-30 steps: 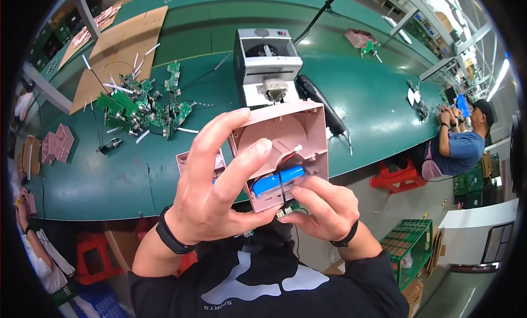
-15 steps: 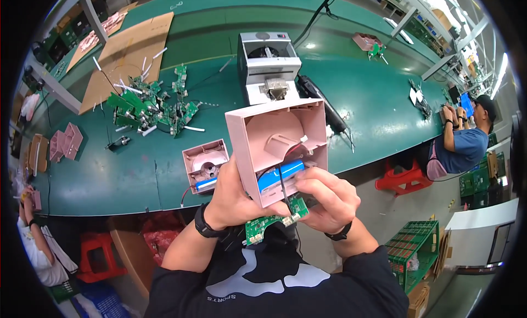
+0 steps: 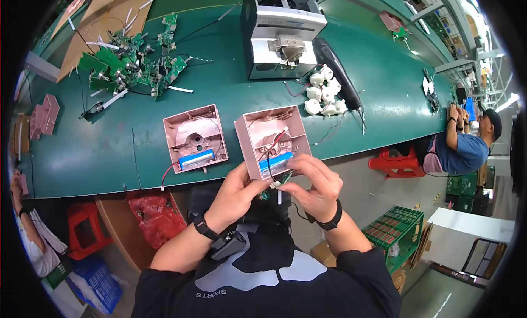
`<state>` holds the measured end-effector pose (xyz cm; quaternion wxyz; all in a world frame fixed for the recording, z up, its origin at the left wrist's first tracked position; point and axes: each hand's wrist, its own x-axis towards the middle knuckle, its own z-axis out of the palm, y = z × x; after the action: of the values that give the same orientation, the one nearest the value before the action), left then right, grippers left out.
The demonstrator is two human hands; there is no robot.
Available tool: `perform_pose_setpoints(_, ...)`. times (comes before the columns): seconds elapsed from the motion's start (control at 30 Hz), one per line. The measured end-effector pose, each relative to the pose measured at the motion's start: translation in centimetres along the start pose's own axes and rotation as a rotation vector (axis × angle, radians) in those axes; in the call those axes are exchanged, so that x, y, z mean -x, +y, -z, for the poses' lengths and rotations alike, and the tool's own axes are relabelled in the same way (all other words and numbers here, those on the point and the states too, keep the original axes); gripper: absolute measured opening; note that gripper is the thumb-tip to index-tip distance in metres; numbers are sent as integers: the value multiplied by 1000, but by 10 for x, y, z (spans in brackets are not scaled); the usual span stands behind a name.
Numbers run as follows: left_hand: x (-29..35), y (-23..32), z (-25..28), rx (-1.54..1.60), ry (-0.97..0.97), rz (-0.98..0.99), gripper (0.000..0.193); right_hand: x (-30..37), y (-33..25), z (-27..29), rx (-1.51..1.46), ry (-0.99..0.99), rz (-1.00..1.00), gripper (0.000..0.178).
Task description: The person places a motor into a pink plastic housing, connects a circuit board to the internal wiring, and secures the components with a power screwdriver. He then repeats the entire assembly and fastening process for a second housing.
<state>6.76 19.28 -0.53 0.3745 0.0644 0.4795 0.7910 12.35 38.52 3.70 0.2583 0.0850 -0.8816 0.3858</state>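
Note:
A pink plastic housing [image 3: 243, 148], its open side up, is at the bench's near edge in front of me. Inside it lies a blue battery [image 3: 276, 162], with red and black wires running across. My left hand [image 3: 233, 194] is closed on the housing's near left corner, thumb beside a small white connector [image 3: 276, 184]. A green circuit board [image 3: 284, 178], seen nearly edge-on, sits at the near wall between my hands. My right hand [image 3: 318, 186] pinches this board, fingers against the housing's near right corner; the exact grip is partly hidden.
Left of it stands a second pink housing [image 3: 171, 132] with a blue battery. Farther back are piled circuit boards [image 3: 132, 62], a grey machine [image 3: 285, 29], white round parts [image 3: 325, 93] and a black handheld tool [image 3: 339, 76]. A co-worker [image 3: 464, 148] sits at far right.
Both hands have lowered the housing away from me toward the bench. The circuit board, earlier hanging below it, is now turned edge-on between my hands. White round parts have come into sight.

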Motion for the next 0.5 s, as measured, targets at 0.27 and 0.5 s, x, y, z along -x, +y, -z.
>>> perform_pose_setpoints(0.27, 7, 10, 1, 41, 151, 232, 27, 3, 10, -25, -63, -20, -198, 37)
perform_pose_setpoints(0.5, 8, 28, -1, 251, 234, 391, 31, -7, 12, -39, 16, -31, -215, 38)
